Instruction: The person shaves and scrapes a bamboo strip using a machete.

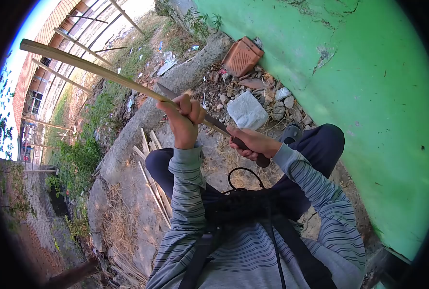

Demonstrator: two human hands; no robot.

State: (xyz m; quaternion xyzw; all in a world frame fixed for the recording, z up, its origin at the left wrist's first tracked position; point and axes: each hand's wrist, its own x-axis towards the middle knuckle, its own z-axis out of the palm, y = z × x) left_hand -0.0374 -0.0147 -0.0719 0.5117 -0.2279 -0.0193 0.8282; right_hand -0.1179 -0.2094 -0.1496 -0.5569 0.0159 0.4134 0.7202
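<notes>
My left hand (183, 118) is wrapped round a long, pale wooden stick (94, 70), which slants from the upper left down toward my lap. My right hand (253, 142) grips the dark handle of a knife (262, 160). The knife's dark blade (166, 91) runs along the stick, with its tip past my left fingers at the upper left. Part of the blade and part of the stick are hidden behind my left hand. The stick's lower end reaches near my right hand.
Thin split sticks (154, 183) lie beside my left knee. Ahead are a white stone (247, 111), an orange clay tile (242, 57) and rubble. A green wall (359, 96) stands close on the right, and a low concrete edge (127, 144) curves along the left.
</notes>
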